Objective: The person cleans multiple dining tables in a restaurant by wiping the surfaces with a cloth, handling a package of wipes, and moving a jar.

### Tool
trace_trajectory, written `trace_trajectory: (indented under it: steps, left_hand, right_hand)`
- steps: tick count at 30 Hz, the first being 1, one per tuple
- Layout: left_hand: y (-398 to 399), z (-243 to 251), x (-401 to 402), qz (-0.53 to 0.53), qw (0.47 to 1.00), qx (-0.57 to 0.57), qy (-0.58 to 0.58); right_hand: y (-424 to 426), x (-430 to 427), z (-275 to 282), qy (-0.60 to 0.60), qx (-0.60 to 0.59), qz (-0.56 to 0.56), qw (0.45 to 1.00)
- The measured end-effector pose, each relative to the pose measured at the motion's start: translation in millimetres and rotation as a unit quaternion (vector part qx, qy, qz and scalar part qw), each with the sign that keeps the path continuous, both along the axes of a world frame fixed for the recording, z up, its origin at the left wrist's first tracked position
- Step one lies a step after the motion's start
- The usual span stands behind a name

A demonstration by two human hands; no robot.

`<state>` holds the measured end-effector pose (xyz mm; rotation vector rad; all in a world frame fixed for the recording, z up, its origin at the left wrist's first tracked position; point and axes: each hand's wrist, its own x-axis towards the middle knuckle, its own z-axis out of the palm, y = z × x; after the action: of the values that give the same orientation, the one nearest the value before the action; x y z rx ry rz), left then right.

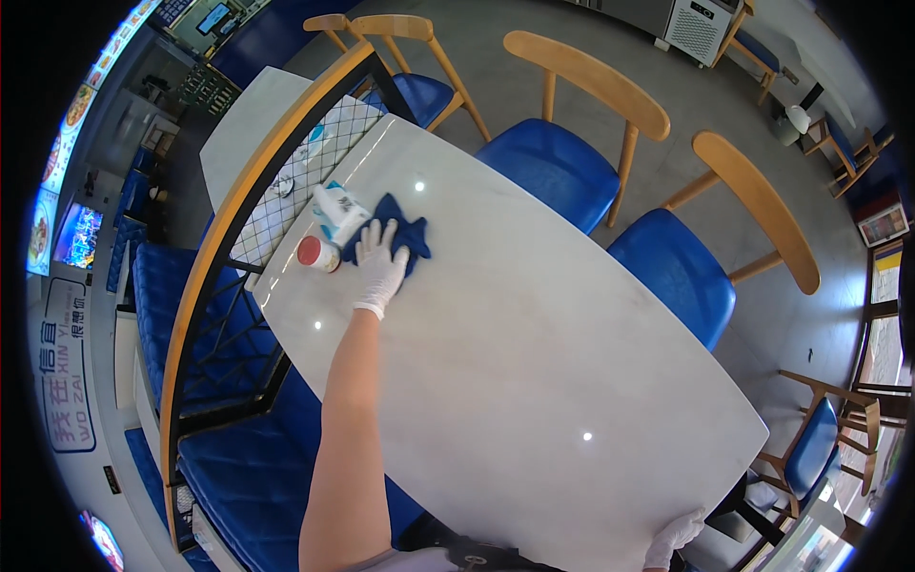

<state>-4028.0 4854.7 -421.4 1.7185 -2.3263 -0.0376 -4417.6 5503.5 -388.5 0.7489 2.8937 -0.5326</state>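
Note:
My left hand (379,266), in a white glove, presses down on a dark blue cloth (413,236) with its fingers spread. The cloth lies bunched on the far left part of a pale, glossy table (515,343). Close beside the cloth are a white-and-blue soft pack (342,214), which looks like tissues or wipes, and a small jar with a red lid (319,254). My right hand (675,538), also gloved in white, rests at the near right edge of the table, with no object visible in it.
A wood-topped black partition with wire mesh (286,193) borders the table's left end. Wooden chairs with blue seats (554,171) line the far side. A blue padded bench (250,479) is at the near left. A second table (250,129) stands beyond the partition.

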Motion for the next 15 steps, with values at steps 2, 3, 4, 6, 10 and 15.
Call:
trace_trajectory:
  steps: [2, 3, 4, 6, 10, 15]
  left_hand:
    - [-22.9, -0.8, 16.7, 0.049, 0.999, -0.005, -0.018]
    - [-32.8, -2.1, 20.7, 0.069, 0.997, -0.004, -0.027]
    - [-42.6, -3.2, 22.8, 0.086, 0.995, -0.006, -0.053]
    - [-49.3, -6.1, 15.4, 0.120, 0.989, 0.007, -0.081]
    - [-44.8, -4.4, -17.2, 0.032, 0.998, -0.022, -0.051]
    - [65.4, 14.9, -198.5, -0.296, 0.954, -0.044, 0.030]
  right_hand:
    - [5.2, -2.9, -4.5, -0.016, 0.022, -0.005, 1.000]
    - [3.2, -3.0, -4.4, -0.015, 0.024, -0.009, 1.000]
    - [0.3, -2.1, -4.8, -0.008, -0.008, -0.014, 1.000]
    - [-8.7, -2.7, 1.3, -0.018, -0.001, -0.008, 1.000]
    - [-6.5, -1.1, -2.6, 0.021, 0.018, 0.036, 0.999]
    - [-2.6, -5.2, -1.0, 0.014, 0.071, 0.035, 0.997]
